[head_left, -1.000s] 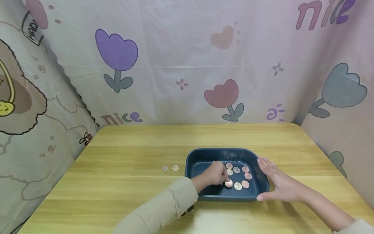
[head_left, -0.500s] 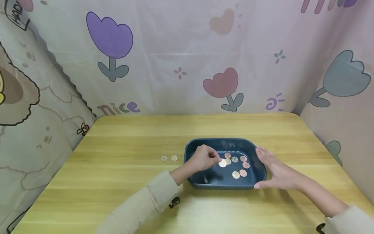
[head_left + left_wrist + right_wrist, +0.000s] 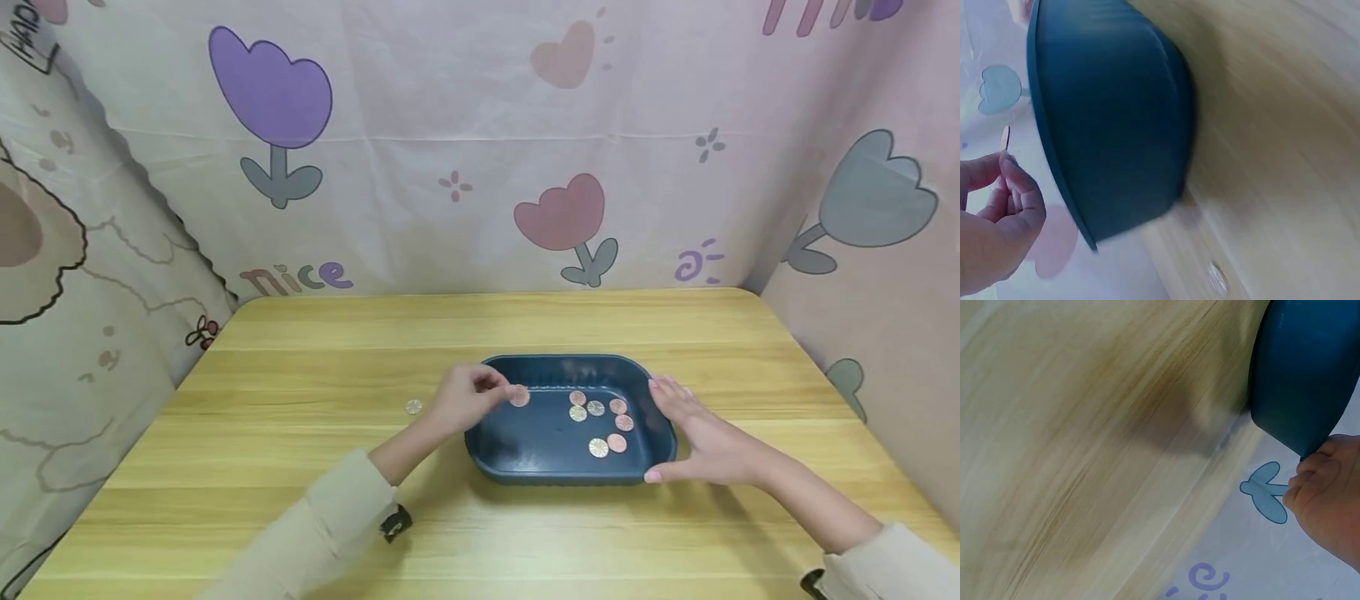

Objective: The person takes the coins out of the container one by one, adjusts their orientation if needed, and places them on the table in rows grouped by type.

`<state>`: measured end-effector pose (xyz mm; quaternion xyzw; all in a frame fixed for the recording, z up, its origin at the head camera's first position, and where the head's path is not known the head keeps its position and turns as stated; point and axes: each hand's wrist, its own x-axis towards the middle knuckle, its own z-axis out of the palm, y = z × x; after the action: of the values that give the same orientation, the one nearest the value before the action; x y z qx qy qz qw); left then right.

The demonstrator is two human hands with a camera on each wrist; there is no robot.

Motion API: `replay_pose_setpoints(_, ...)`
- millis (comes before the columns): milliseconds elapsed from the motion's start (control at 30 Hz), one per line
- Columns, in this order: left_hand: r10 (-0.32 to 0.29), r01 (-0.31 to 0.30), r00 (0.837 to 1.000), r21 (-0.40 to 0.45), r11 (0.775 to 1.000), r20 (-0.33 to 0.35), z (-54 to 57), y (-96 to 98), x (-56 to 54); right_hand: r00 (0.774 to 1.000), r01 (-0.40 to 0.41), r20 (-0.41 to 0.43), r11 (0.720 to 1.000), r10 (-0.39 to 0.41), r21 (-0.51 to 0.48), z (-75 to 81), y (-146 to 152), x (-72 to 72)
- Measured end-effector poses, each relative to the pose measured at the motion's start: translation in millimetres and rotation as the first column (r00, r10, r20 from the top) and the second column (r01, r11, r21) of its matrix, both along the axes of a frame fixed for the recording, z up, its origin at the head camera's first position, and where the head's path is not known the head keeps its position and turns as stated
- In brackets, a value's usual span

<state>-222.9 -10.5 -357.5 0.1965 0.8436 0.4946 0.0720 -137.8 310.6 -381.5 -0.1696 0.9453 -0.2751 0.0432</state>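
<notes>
My left hand [image 3: 463, 402] pinches a copper-coloured coin [image 3: 519, 396] between thumb and fingertips, over the left end of a dark blue rectangular basin [image 3: 525, 477]. In the left wrist view the coin [image 3: 1005, 137] shows edge-on above the fingertips of the left hand [image 3: 1007, 219]. My right hand [image 3: 701, 433] rests against the basin's right end, fingers by the far corner and thumb by the near one. Several copper and pale gold coins [image 3: 597, 448] lie flat toward the right of the basin floor. A pale coin [image 3: 414, 407] lies on the table, left of the basin.
The basin stands on a light wooden table [image 3: 315, 358]. A printed cloth [image 3: 420, 92] with flowers hangs behind the table and along both sides. Both forearms reach in from the near edge, with dark straps at the cuffs.
My left hand has picked the copper coin up off the basin floor and carried it leftward. The right hand has stayed on the basin. One table coin is now hidden around the left hand.
</notes>
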Motion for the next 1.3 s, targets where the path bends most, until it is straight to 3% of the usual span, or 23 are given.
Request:
replay_pose_setpoints(133, 0.092, -0.093, 0.995, 0.028, 0.995, 0.031, -1.7, -26.9, -3.2, 1.0, -0.008, -0.023, 1.0, 0.008, 0.005, 0.8, -1.0, 0.0)
replay_pose_setpoints(300, 0.181, -0.182, 0.982, 0.013, 0.983, 0.056, -12.3, -60.3, -8.7, 0.999, -0.019, -0.047, 0.999, 0.02, 0.028, 0.0, 0.0, 0.4)
replay_pose_setpoints(567, 0.194, -0.189, 0.977, -0.06, 0.98, 0.089, -26.3, -102.2, -10.6, 0.999, 0.0, -0.047, 1.0, 0.001, 0.029, 3.5, -0.6, -2.8)
replay_pose_setpoints(867, 0.281, -0.252, 0.939, -0.157, 0.955, 0.197, -56.7, -91.3, 1.1, 0.997, -0.003, -0.071, 1.0, 0.005, 0.024, -2.0, -1.4, 5.5)
replay_pose_setpoints(1067, 0.266, -0.234, 0.951, -0.197, 0.952, 0.155, -58.9, -80.2, 6.6, 0.996, 0.002, -0.089, 0.999, 0.001, 0.035, -5.6, 0.8, 7.6)
replay_pose_setpoints(1300, 0.286, -0.254, 0.954, -0.261, 0.931, 0.093, -56.5, -76.1, 7.0, 0.996, -0.009, -0.093, 1.0, 0.011, 0.025, -5.7, -0.3, 5.3)
